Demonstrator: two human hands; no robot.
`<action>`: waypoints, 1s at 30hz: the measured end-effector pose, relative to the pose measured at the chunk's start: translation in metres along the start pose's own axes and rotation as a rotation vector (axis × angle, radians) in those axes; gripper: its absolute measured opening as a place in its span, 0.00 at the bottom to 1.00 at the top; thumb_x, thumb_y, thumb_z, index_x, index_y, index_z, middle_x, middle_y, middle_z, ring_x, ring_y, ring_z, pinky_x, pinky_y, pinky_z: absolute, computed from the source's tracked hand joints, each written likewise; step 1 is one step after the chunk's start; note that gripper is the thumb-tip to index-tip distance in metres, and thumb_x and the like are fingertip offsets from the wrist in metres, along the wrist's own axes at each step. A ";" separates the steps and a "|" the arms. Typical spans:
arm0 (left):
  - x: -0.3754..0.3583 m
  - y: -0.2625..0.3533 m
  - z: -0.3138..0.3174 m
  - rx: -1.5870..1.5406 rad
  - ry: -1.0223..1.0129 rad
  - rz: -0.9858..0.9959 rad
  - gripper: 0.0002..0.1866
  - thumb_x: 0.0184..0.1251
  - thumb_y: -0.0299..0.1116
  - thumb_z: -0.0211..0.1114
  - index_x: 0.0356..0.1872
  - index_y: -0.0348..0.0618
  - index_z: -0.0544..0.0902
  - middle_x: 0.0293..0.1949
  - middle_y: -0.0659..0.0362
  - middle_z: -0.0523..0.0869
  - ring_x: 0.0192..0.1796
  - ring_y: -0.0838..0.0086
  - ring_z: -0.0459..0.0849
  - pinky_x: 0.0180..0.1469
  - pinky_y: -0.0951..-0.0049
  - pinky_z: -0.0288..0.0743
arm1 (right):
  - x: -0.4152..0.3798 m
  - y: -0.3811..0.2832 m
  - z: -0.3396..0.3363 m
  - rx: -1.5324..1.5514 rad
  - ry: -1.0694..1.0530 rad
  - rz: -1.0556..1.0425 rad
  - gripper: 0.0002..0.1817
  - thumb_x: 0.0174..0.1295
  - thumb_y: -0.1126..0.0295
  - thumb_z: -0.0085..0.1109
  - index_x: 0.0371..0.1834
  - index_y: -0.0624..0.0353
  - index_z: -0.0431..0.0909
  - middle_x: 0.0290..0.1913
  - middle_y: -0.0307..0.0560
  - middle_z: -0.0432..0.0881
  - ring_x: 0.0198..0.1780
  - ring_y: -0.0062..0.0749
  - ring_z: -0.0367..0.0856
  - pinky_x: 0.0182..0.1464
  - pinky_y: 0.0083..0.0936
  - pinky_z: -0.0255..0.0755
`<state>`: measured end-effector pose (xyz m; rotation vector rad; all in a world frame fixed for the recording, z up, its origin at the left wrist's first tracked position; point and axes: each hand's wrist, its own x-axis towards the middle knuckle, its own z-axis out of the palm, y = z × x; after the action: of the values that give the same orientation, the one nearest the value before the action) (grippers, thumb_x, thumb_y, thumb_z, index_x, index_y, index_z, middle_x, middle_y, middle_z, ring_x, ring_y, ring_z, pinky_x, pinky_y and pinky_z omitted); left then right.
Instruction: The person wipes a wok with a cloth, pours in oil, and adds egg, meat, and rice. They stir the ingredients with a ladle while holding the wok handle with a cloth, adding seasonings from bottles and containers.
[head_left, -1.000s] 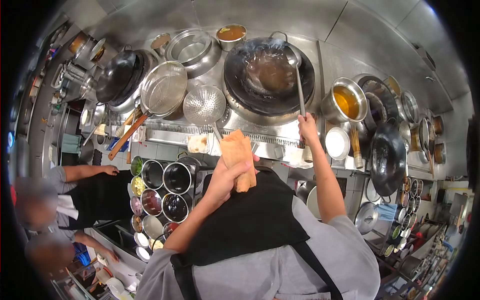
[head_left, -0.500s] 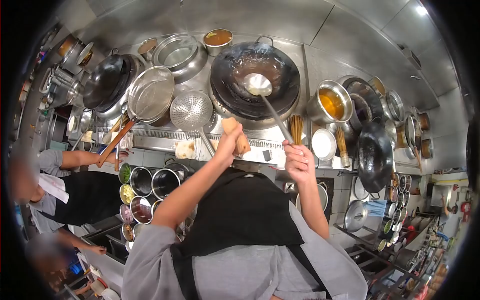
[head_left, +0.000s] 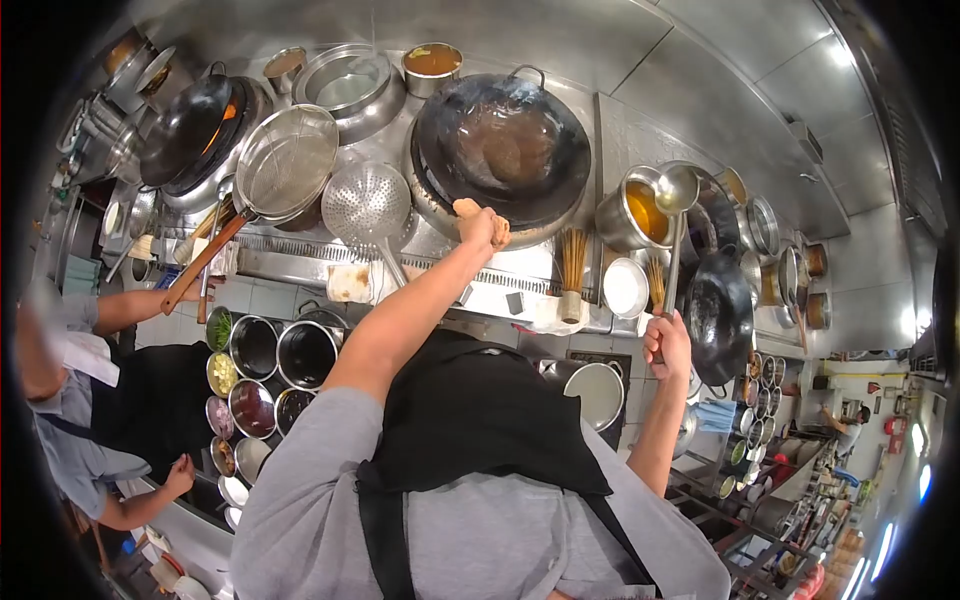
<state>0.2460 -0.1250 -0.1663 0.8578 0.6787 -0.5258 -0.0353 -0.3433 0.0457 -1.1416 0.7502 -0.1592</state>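
My left hand (head_left: 482, 232) is closed around a folded tan cloth (head_left: 467, 207) at the near rim of a large black wok (head_left: 552, 180). The wok sits on the burner, slightly tilted, with a glossy brownish bottom. In my right hand (head_left: 668, 343) is the handle of a metal ladle (head_left: 677, 187). The ladle's bowl overlaps the right rim of a steel pot of yellow oil (head_left: 645, 208). A perforated skimmer (head_left: 366, 203) lies left of my left hand. Between my hands stands a bamboo brush (head_left: 572, 262), with a white bowl (head_left: 626, 287) close by.
A wire strainer (head_left: 288, 165) with a wooden handle rests at the left, near another wok (head_left: 185, 140). One more black wok (head_left: 718, 310) leans at the right. A co-worker's arm (head_left: 135, 310) reaches in from the left, beside several ingredient containers (head_left: 253, 345).
My right hand has swung the ladle out of the wok, rightward to the oil pot. My left hand with the cloth has moved up to the wok's rim, and the wok now tilts.
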 end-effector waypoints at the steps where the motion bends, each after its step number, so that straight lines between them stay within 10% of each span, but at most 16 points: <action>1: -0.005 0.001 0.002 0.005 0.017 0.015 0.06 0.62 0.30 0.60 0.35 0.42 0.72 0.28 0.57 0.77 0.24 0.66 0.80 0.25 0.56 0.83 | 0.006 0.004 -0.008 -0.246 0.060 -0.053 0.10 0.61 0.76 0.50 0.46 0.59 0.68 0.21 0.35 0.66 0.13 0.18 0.63 0.09 0.19 0.59; 6: -0.033 0.019 -0.032 0.040 -0.238 -0.015 0.15 0.64 0.39 0.64 0.41 0.38 0.74 0.36 0.51 0.80 0.32 0.60 0.84 0.30 0.56 0.84 | 0.019 0.019 -0.012 -0.766 0.199 -0.261 0.10 0.59 0.76 0.52 0.44 0.63 0.71 0.18 0.38 0.68 0.12 0.21 0.67 0.08 0.21 0.61; 8: -0.043 0.019 -0.059 -0.148 -0.506 -0.408 0.20 0.64 0.43 0.65 0.49 0.40 0.74 0.40 0.50 0.80 0.39 0.59 0.84 0.40 0.57 0.85 | 0.021 0.023 0.007 -0.722 0.184 -0.317 0.10 0.62 0.73 0.54 0.46 0.62 0.73 0.18 0.37 0.69 0.11 0.21 0.67 0.08 0.20 0.60; 11: -0.134 0.037 -0.077 -0.177 -0.565 -0.488 0.19 0.66 0.44 0.61 0.49 0.41 0.74 0.38 0.47 0.80 0.45 0.58 0.81 0.48 0.58 0.80 | 0.030 0.011 0.038 -0.490 0.095 -0.199 0.17 0.67 0.69 0.56 0.57 0.61 0.74 0.19 0.36 0.71 0.12 0.19 0.66 0.10 0.18 0.57; 16: -0.149 0.004 -0.130 -0.190 -0.618 -0.471 0.21 0.65 0.40 0.62 0.54 0.40 0.72 0.40 0.47 0.81 0.45 0.60 0.81 0.46 0.61 0.80 | 0.110 0.022 0.071 -0.599 -0.021 -0.264 0.08 0.64 0.69 0.57 0.42 0.60 0.77 0.18 0.32 0.68 0.10 0.14 0.58 0.09 0.19 0.49; 18: -0.150 -0.003 -0.146 -0.168 -0.688 -0.450 0.21 0.65 0.38 0.63 0.54 0.39 0.72 0.40 0.47 0.81 0.44 0.60 0.81 0.46 0.62 0.81 | 0.171 0.068 0.072 -0.874 0.053 -0.431 0.13 0.61 0.67 0.60 0.44 0.64 0.77 0.25 0.47 0.81 0.24 0.34 0.80 0.28 0.33 0.74; 20: -0.159 -0.003 -0.154 -0.075 -0.652 -0.402 0.18 0.66 0.37 0.63 0.52 0.37 0.73 0.40 0.50 0.83 0.39 0.62 0.84 0.42 0.65 0.82 | 0.177 0.099 0.092 -1.103 0.111 -0.596 0.13 0.61 0.66 0.58 0.44 0.65 0.76 0.32 0.56 0.84 0.35 0.51 0.84 0.37 0.40 0.76; 24: -0.169 -0.001 -0.172 -0.070 -0.586 -0.315 0.17 0.67 0.36 0.63 0.50 0.37 0.74 0.38 0.51 0.84 0.37 0.63 0.84 0.42 0.65 0.82 | 0.112 0.131 0.129 -0.545 -0.214 0.068 0.11 0.66 0.66 0.54 0.48 0.58 0.70 0.21 0.36 0.69 0.12 0.20 0.64 0.10 0.22 0.60; 30: -0.159 -0.007 -0.179 -0.098 -0.432 -0.267 0.19 0.67 0.37 0.63 0.52 0.35 0.72 0.38 0.50 0.84 0.38 0.60 0.85 0.43 0.62 0.83 | 0.058 0.081 0.131 0.980 -0.705 0.823 0.10 0.71 0.74 0.43 0.48 0.70 0.69 0.22 0.34 0.65 0.13 0.12 0.60 0.08 0.14 0.53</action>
<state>0.0761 0.0414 -0.1395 0.5377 0.4174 -0.8804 0.0680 -0.2352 -0.0242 0.1221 0.3538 0.5090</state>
